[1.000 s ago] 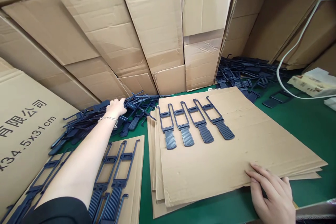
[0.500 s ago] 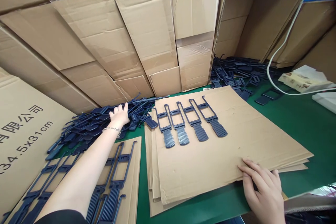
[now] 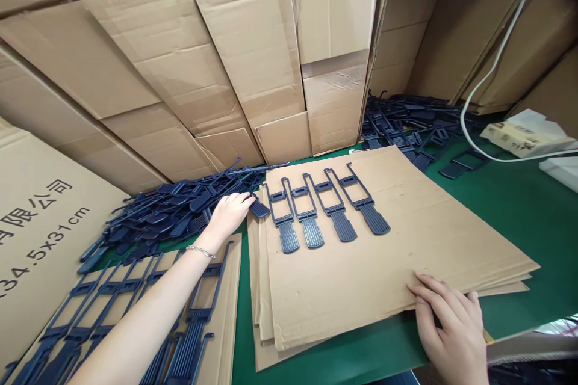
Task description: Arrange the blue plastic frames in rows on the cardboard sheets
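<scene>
My left hand (image 3: 228,215) reaches over a heap of dark blue plastic parts (image 3: 167,210) and closes its fingers on one part (image 3: 258,207) at the heap's right edge, beside a stack of cardboard sheets (image 3: 406,252). Several of the same blue parts (image 3: 325,207) lie in a row on the top sheet. My right hand (image 3: 449,328) rests flat, fingers spread, on the near right corner of that stack and holds nothing.
A second cardboard sheet (image 3: 228,325) with more blue parts lies under my left arm. Big cartons (image 3: 253,54) wall the back and left. Another heap of blue parts (image 3: 406,126), a white cable (image 3: 474,96) and a tissue pack (image 3: 526,135) sit on the green table (image 3: 510,204).
My left hand drew back from deep in the heap toward the cardboard stack and closed on a part at the heap's edge. My right hand stayed on the stack's corner.
</scene>
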`<state>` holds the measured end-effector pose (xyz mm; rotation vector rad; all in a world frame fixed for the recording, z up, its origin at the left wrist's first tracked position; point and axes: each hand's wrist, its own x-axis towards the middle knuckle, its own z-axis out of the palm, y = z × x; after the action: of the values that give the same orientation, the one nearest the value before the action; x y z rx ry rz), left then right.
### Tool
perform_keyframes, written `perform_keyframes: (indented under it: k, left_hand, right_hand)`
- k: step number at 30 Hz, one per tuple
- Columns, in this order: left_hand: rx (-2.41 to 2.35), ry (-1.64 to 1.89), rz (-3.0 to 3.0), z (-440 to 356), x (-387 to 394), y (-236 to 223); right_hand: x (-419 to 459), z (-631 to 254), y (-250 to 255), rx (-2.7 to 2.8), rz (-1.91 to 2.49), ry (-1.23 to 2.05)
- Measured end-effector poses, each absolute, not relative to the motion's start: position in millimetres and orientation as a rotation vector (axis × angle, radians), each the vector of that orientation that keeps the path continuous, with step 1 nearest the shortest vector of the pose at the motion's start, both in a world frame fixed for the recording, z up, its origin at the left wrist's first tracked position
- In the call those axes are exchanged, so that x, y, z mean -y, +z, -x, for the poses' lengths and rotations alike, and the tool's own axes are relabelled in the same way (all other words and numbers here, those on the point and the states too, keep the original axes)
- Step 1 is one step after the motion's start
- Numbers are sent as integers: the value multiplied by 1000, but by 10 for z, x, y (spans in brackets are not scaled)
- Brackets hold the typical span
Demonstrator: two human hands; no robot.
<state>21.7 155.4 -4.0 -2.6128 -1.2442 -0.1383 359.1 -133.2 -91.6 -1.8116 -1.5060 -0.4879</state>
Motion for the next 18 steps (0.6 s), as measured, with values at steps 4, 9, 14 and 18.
perform_keyframes:
  k: [4, 9, 14, 18]
  left_hand:
    - [1365, -441, 2544, -179, -1585, 24]
    - [1582, -872, 2397, -75, -1701, 220]
    - [1773, -1072, 2351, 16, -1805, 385]
    - [1844, -1205, 2324, 79, -1799, 454]
  right_hand:
    - [1331, -3584, -902, 1508, 1815, -482]
    - [1326, -3578, -908, 1490, 1808, -503]
    - [1323, -3584, -906, 1510, 1799, -515]
    - [1322, -3581, -896, 1509, 1802, -510]
